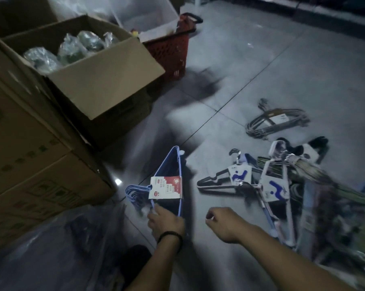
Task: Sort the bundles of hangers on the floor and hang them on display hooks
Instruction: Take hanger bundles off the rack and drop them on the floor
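Four bundles of hangers lie on the tiled floor [261, 59] in the head view. The blue bundle [169, 164] lies nearest the stacked cardboard boxes [30, 164], its hooks turned toward them, and a red-and-white card label [167, 187] wraps its middle. The left grip [166, 222], with a black band [170, 236] on its wrist, has its fingers curled over the near corner of this blue bundle and holds it there. The right grip [223, 223] hovers just beside it above bare floor, touching no bundle. Its fingers are curled inward, and blur hides whether they pinch anything.

To the right lies a dark bundle [215, 182] with a white-and-blue label. It touches a pale bundle [282, 179] that rests on a blurred heap of other goods. A grey bundle [276, 122] lies farther out, well apart from the hands.

An open box [106, 80] sits on the stacked boxes and holds plastic-wrapped goods [72, 49]. A red basket [171, 51] stands behind it. Clear plastic sheeting [51, 248] covers the near left floor.
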### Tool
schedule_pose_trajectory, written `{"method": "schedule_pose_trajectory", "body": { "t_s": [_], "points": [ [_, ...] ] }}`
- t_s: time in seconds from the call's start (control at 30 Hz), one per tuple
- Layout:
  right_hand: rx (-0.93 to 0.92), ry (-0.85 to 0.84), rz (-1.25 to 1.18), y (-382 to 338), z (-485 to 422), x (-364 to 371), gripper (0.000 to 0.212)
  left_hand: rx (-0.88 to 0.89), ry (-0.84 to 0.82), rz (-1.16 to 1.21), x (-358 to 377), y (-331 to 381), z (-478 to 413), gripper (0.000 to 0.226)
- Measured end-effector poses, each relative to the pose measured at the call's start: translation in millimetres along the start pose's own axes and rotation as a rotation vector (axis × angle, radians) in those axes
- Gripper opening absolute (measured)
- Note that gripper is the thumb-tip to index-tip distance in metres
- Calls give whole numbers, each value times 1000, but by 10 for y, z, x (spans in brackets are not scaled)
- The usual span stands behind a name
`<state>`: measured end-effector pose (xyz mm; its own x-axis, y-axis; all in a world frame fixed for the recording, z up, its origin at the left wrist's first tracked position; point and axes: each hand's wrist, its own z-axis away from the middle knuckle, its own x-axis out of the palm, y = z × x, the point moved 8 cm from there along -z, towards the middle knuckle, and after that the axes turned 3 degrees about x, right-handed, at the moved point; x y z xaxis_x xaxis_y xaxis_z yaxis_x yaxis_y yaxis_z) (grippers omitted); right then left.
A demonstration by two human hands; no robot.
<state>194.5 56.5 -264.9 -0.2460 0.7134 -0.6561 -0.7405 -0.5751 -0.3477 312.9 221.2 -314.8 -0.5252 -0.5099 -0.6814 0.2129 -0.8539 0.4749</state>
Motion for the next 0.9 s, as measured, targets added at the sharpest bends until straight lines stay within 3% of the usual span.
{"method": "schedule_pose_trajectory", "body": {
  "t_s": [0.13, 0.2, 0.3, 0.4, 0.57, 0.73, 0.8, 0.9],
  "points": [
    [-52, 119, 146, 368, 817, -709, 24, 486, 28, -320, 9, 907, 714, 45],
    [0, 147, 200, 637, 1215, -979, 22, 731, -106, -374, 239, 1361, 1180, 30],
    [95, 194, 155, 1163, 1884, -1305, 17, 1001, -426, -445, 725, 1912, 2086, 25],
    [138, 328, 32, 1702, 2430, -1556, 12, 1136, -631, -516, 1084, 2287, 2912, 27],
    [312, 537, -164, 2853, 3117, -1685, 19, 1335, -723, -742, 1811, 2642, 3916, 32],
    [612, 555, -360, 4269, 3464, -1441, 24, 1380, -837, -900, 2665, 2759, 4531, 47],
    [695, 577, -473, 4739, 3589, -1255, 23, 1349, -840, -987, 3114, 2734, 4581, 42],
    [760, 368, -536, 5049, 3608, -939, 19, 1264, -757, -1040, 3673, 2686, 4541, 52]
  ]
}}
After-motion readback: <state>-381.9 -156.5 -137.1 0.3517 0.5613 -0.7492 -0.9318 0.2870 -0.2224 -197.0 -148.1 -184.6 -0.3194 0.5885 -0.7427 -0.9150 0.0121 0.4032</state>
